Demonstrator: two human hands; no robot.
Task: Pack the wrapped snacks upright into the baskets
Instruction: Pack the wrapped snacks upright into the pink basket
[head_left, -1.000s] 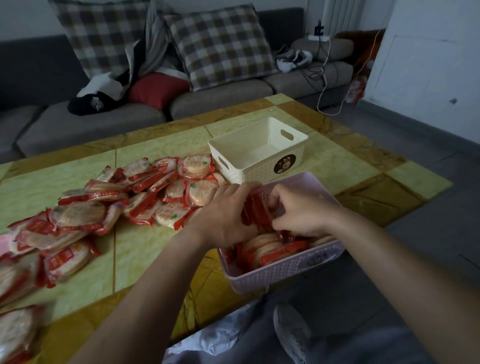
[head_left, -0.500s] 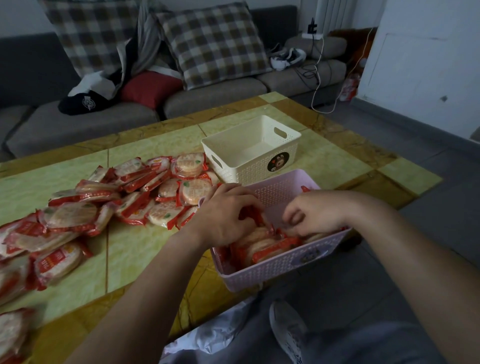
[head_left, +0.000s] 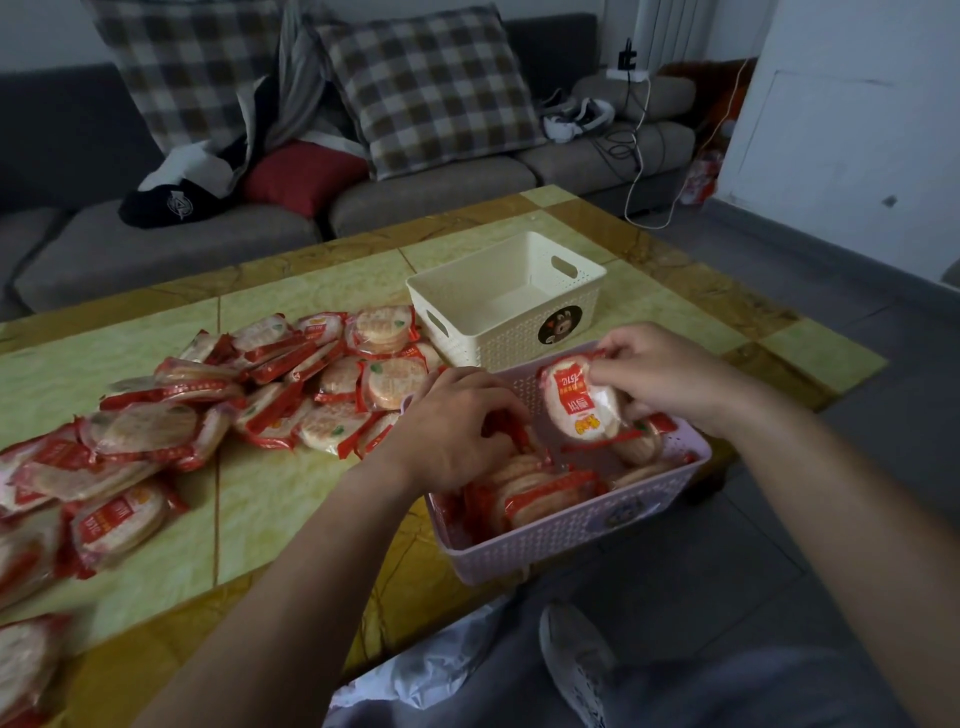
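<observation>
A pink lattice basket (head_left: 566, 543) stands at the table's near edge with several red-and-clear wrapped rice-cracker snacks standing on edge inside. My left hand (head_left: 457, 426) reaches into its left side, fingers curled on the packed snacks (head_left: 540, 493). My right hand (head_left: 660, 371) pinches one wrapped snack (head_left: 579, 405) by its top edge and holds it upright above the basket's middle. A cream basket (head_left: 511, 332) sits just behind, with nothing visible in it. A large heap of loose snacks (head_left: 270, 395) spreads across the table to the left.
The yellow-green tiled low table (head_left: 260, 509) ends right under the pink basket. A grey sofa (head_left: 415, 192) with checked cushions runs behind. A white plastic bag (head_left: 441, 670) and a shoe (head_left: 576, 660) lie below the table's edge on the floor.
My right hand has come up out of the basket holding one wrapped snack upright. My left hand stays on the packed snacks at the basket's left.
</observation>
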